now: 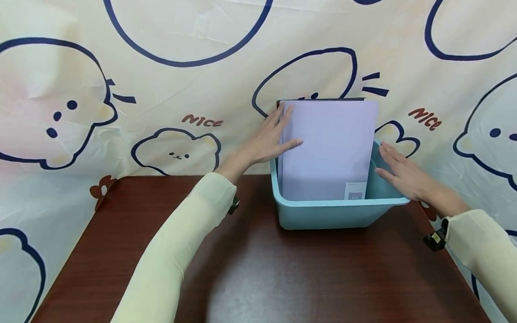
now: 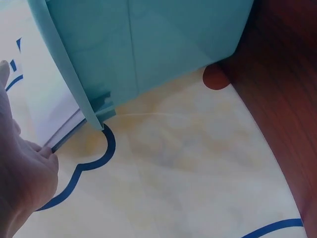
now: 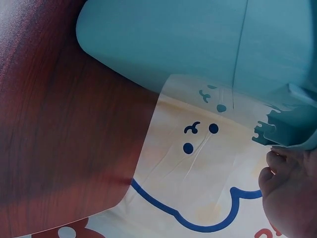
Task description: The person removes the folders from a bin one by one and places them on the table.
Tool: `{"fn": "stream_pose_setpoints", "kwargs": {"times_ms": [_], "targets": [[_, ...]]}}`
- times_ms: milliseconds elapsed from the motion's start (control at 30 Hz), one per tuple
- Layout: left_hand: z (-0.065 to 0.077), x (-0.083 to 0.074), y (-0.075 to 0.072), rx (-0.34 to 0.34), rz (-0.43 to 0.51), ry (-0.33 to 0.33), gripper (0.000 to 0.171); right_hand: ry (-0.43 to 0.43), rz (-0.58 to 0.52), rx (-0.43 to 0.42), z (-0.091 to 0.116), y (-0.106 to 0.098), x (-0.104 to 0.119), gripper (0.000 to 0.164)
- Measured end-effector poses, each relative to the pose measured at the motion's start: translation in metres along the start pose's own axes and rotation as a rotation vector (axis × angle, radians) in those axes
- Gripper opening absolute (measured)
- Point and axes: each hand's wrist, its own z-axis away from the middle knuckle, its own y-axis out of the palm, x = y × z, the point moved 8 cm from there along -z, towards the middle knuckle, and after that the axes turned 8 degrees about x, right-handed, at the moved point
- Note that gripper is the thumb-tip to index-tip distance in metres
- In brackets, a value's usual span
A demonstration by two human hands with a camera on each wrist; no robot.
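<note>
A light purple notebook or folder (image 1: 328, 145) stands upright in a light blue plastic bin (image 1: 325, 216), a small pale label at its lower right corner. Behind it, the dark top edge of another flat item (image 1: 339, 99) shows. My left hand (image 1: 263, 141) lies along the stack's upper left edge, fingers extended and thumb over the purple cover. In the left wrist view, its fingertips meet the edge of the stack (image 2: 69, 129). At the bin's right rim is my right hand (image 1: 402, 173), fingers straight and together. In the right wrist view that hand (image 3: 290, 193) is beside the rim.
The bin sits at the far side of a dark reddish-brown wooden table (image 1: 314, 279). Close behind hangs a cream cloth (image 1: 179, 95) with blue cartoon outlines. Both forearms reach over the table from either side of the bin.
</note>
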Motion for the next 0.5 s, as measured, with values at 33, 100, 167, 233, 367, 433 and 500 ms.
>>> {"fn": "stream_pose_setpoints", "kwargs": {"times_ms": [33, 100, 167, 233, 367, 433, 500], "targets": [[-0.0007, -0.0002, 0.0006, 0.001, 0.022, -0.003, 0.1, -0.002, -0.002, -0.003, -0.0005, 0.0004, -0.0008, 0.084], [-0.0023, -0.0004, 0.0017, 0.001, 0.068, -0.01, 0.1, -0.009, -0.012, -0.012, -0.0007, 0.0005, -0.0016, 0.083], [-0.0037, -0.0005, 0.0024, -0.002, 0.103, -0.018, 0.099, -0.011, -0.013, -0.015, 0.0001, 0.0007, -0.0016, 0.084], [-0.0052, 0.0, 0.0028, -0.004, 0.136, -0.029, 0.099, -0.014, -0.015, -0.02, 0.0002, 0.0004, -0.0013, 0.083], [-0.0083, 0.0007, 0.0038, -0.014, 0.188, -0.04, 0.1, -0.011, -0.013, -0.018, -0.0002, 0.0002, -0.0018, 0.084], [-0.0095, 0.002, 0.0045, -0.018, 0.204, -0.049, 0.101, -0.009, -0.014, -0.013, -0.0006, 0.0003, -0.0025, 0.083], [-0.0105, 0.0037, 0.0056, -0.019, 0.206, -0.059, 0.102, -0.002, -0.013, -0.005, -0.0008, 0.0006, -0.003, 0.083]]}}
